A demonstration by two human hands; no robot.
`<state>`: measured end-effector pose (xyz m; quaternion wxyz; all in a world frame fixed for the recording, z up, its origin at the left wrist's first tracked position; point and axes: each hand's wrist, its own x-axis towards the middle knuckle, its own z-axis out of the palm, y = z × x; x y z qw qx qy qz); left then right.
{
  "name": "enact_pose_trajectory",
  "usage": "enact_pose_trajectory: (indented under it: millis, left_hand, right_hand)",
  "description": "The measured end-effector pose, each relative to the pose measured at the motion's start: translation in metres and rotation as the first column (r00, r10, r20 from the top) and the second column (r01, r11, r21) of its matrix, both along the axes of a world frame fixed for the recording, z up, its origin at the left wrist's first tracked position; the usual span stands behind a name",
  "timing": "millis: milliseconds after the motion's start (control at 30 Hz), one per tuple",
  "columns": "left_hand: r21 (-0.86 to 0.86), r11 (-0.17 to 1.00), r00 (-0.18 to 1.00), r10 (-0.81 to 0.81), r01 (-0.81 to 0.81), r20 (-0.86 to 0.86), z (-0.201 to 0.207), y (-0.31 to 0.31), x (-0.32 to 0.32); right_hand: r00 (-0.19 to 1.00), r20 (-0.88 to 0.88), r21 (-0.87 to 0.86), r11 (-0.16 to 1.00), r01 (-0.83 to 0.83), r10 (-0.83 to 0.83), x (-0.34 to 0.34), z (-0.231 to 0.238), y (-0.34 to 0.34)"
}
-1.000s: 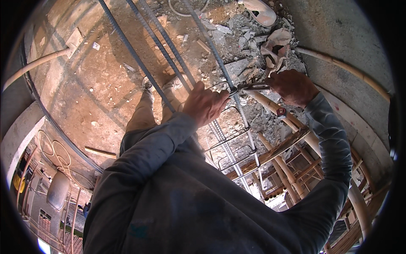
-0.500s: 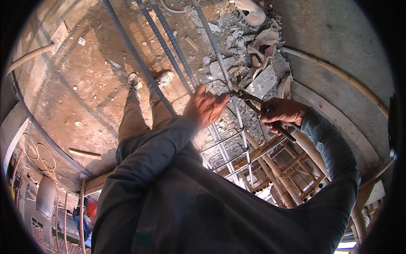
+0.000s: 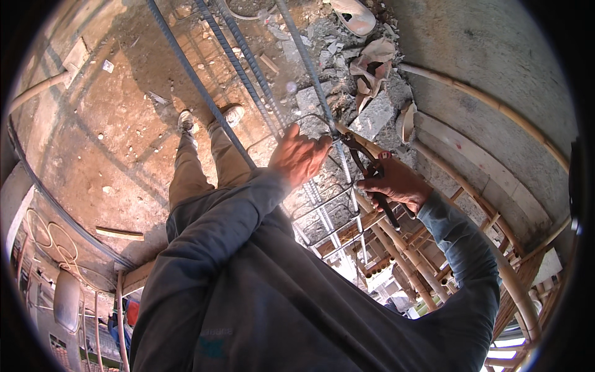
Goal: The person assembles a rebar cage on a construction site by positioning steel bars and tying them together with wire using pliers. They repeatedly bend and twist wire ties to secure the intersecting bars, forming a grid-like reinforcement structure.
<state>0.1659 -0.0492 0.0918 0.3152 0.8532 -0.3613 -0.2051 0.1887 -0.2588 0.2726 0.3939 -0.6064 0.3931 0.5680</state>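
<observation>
My right hand [image 3: 396, 186] is closed round the handles of dark steel pincers [image 3: 357, 157]. Their jaws meet a crossing where a thin steel stirrup [image 3: 316, 116] runs against a long ribbed rebar [image 3: 308, 62]. Just left of that crossing, my left hand [image 3: 299, 156] curls its fingers over the stirrup, with the fingertips close to the pincers' jaws. Any tie wire at the joint is too small to make out. More stirrups [image 3: 323, 204] cross the bars below my hands.
Parallel rebars [image 3: 238, 62] run up to the left of my hands. Broken concrete [image 3: 375, 115] and a torn sack [image 3: 372, 68] lie beyond. Bamboo poles [image 3: 406, 248] stand below right, beside a drop. A bamboo pole [image 3: 489, 102] leans along the concrete wall at right.
My right hand has swung down and left, turning the pincers steeper while their jaws stay at the crossing. The left hand keeps its place on the stirrup. The view has shifted slightly.
</observation>
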Motion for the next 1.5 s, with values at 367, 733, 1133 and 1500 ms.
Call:
enact_pose_trajectory:
  millis: [367, 733, 1133, 1500]
  left_hand:
    - [-0.124, 0.991, 0.998, 0.053, -0.049, 0.024, -0.005, 0.002, -0.003]
    - [-0.238, 0.964, 0.974, 0.16, -0.118, 0.161, -0.019, -0.001, -0.013]
    - [-0.209, 0.974, 0.983, 0.12, -0.09, 0.136, -0.009, 0.001, -0.002]
    - [-0.033, 0.999, 0.99, 0.045, -0.041, 0.137, 0.012, -0.001, 0.007]
  right_hand:
    - [-0.406, 0.205, -0.85, -0.045, -0.525, 0.891, 0.014, 0.04, -0.031]
    - [0.941, -0.172, 0.127, 0.94, 0.316, -0.293, 0.028, 0.03, -0.059]
    - [0.977, 0.121, -0.006, 0.985, -0.174, 0.173, -0.009, 0.039, -0.026]
    - [-0.09, 0.213, -0.641, 0.069, -0.764, 0.973, -0.005, 0.058, -0.061]
